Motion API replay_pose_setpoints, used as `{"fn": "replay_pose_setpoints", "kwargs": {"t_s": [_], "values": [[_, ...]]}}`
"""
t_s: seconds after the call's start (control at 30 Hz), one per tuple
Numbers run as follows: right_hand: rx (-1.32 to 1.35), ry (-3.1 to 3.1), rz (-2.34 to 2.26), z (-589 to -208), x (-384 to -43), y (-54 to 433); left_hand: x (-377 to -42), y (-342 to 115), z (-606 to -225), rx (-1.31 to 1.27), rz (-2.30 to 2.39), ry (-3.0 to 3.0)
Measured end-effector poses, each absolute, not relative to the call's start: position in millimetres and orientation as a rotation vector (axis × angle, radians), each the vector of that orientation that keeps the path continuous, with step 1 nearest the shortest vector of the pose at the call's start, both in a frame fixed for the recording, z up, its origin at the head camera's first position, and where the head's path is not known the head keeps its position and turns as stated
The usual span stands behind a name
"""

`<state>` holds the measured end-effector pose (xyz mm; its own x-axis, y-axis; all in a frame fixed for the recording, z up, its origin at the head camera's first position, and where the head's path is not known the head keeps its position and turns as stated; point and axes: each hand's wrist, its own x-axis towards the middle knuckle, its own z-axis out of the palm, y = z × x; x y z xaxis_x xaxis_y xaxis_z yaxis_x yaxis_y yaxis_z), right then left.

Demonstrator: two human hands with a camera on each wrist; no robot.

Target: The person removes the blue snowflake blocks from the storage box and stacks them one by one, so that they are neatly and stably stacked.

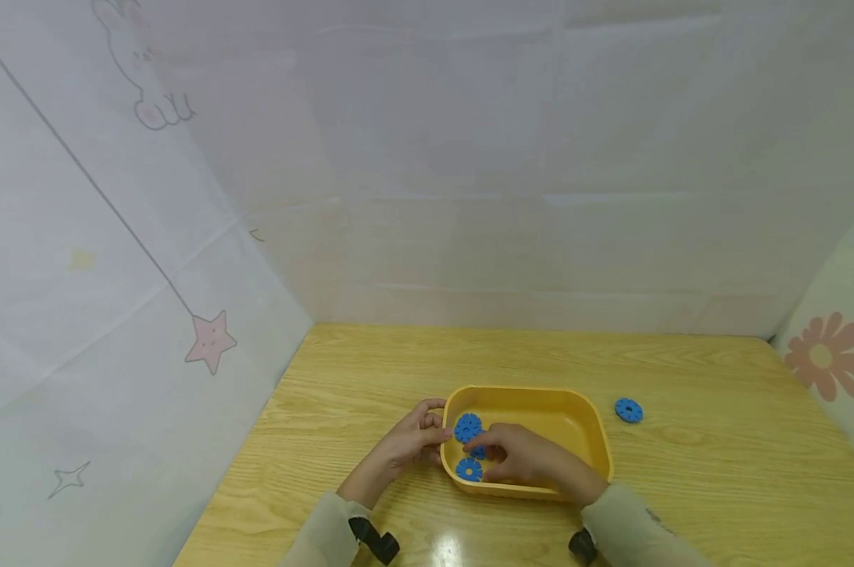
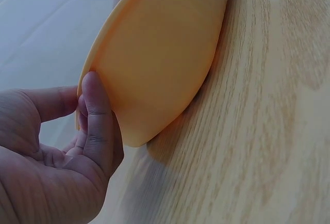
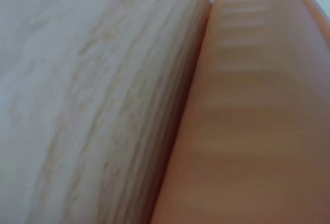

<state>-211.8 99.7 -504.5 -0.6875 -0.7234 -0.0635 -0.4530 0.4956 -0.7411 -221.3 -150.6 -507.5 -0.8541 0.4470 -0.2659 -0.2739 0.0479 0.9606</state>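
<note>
- The left hand (image 1: 416,437) grips the left end of a yellow, rounded rectangular, plastic-looking tray (image 1: 540,400); in the left wrist view its digits pinch the rim from both sides.
- The right hand (image 1: 522,457) reaches down inside the tray, over its left half, with fingers bent and pointing toward the left end; whether they pinch anything cannot be told.
- Three blue, round, notched discs lie inside the tray at its left end: a far disc (image 1: 467,426), a near disc (image 1: 469,471) close to the front wall, and a middle disc (image 1: 478,453) between them, partly hidden by the right hand.
- A fourth blue notched disc (image 1: 629,409) lies outside, on the table to the right of the tray, near its far right corner.
- The tray stands on a light yellow-brown wood-grain table (image 1: 725,441); the right wrist view shows its ribbed outer side beside the tabletop.
- Both arms wear pale sleeves (image 1: 321,531), with a black wrist fitting (image 1: 375,540) at the left one.
- Behind the table hangs a whitish sheet (image 1: 469,157); a pink star (image 1: 211,342) is printed at left, a reddish flower (image 1: 829,356) at right.
</note>
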Motion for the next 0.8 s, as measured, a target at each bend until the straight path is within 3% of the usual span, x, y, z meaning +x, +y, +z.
{"fn": "replay_pose_setpoints", "kwargs": {"t_s": [0.8], "values": [[-1.01, 2.601, -0.705, -508, -208, 83, -222, -151, -509, 0.169, 1.857, 1.837]]}}
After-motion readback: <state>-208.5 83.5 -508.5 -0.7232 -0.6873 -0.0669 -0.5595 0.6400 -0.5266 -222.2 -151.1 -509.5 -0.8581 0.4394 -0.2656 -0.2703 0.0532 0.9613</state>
